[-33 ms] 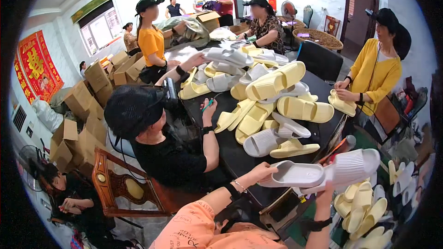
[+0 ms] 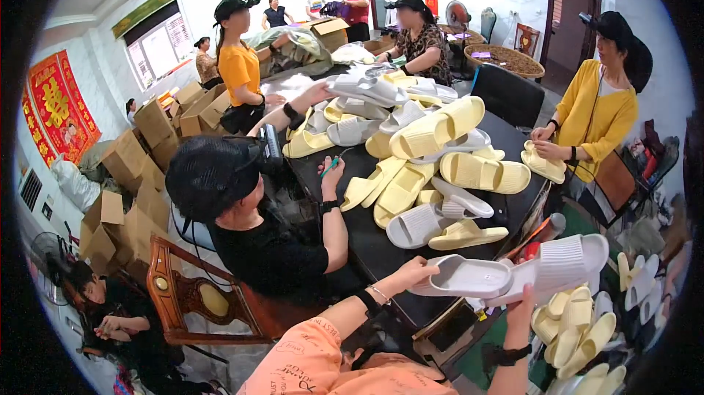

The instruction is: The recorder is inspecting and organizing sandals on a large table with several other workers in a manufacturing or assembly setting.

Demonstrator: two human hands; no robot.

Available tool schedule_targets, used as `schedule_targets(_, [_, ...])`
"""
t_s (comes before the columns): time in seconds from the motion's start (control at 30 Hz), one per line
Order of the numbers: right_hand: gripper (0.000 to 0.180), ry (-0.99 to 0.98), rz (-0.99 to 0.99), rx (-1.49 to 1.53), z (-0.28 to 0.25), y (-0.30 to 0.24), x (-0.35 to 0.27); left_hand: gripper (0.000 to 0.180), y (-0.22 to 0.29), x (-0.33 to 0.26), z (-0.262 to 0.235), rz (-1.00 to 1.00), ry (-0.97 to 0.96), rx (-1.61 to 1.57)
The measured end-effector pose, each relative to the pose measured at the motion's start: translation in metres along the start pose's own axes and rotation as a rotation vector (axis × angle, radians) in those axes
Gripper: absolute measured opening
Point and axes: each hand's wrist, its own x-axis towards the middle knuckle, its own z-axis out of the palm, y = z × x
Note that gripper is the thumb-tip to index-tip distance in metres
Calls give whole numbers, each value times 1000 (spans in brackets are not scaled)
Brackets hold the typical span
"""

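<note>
A light grey slide slipper (image 2: 473, 278) is pinched at its end in my left hand (image 2: 416, 272), with its insole facing up. My right hand (image 2: 521, 308) grips a second grey slipper (image 2: 568, 261) from beneath, its ribbed strap turned to the right. The two slippers meet and overlap in the middle, over the near edge of the black table (image 2: 374, 252). Just beyond them lies a heap of yellow slippers (image 2: 484, 173) and grey slippers (image 2: 412, 226). Part of my right fingers is hidden behind the slipper.
At my left a person in black (image 2: 264, 237) reaches over the heap, a small green-handled tool (image 2: 328, 167) in one hand. A person in yellow (image 2: 601, 116) holds a yellow slipper at the right. More slippers (image 2: 579, 329) lie low on the right. A wooden chair (image 2: 198, 296) stands behind left.
Both grey slippers have shifted very slightly to the right and up, together with my right hand. My grip looks the same.
</note>
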Motion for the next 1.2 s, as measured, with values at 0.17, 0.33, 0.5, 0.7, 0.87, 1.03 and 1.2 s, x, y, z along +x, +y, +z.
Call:
schedule_targets(0.17, [67, 0, -134, -458, -68, 8, 10, 68, 19, 8, 12, 220, 51, 380])
schedule_targets(0.33, [78, -197, -137, -598, -31, 3, -2, 67, 2, 34, 9, 301, 108, 627])
schedule_targets(0.5, [79, -259, 170, -390, -19, -5, -13, 79, -13, 27, 12, 323, 93, 951])
schedule_targets(0.7, [68, -458, 763, -99, -24, 42, -6, 65, -39, 21, 14, 457, 228, 847])
schedule_targets(0.87, [33, -195, 863, -272, -21, 81, -4, 52, -101, 4, 10, 553, 438, 490])
schedule_targets(1.03, [31, -363, 894, -409, -8, 92, -11, 59, -84, -76, 30, 366, -10, -621])
schedule_targets(1.2, [32, -615, 757, -828, 20, 109, -20, 44, -99, -69, 22, 206, 326, -551])
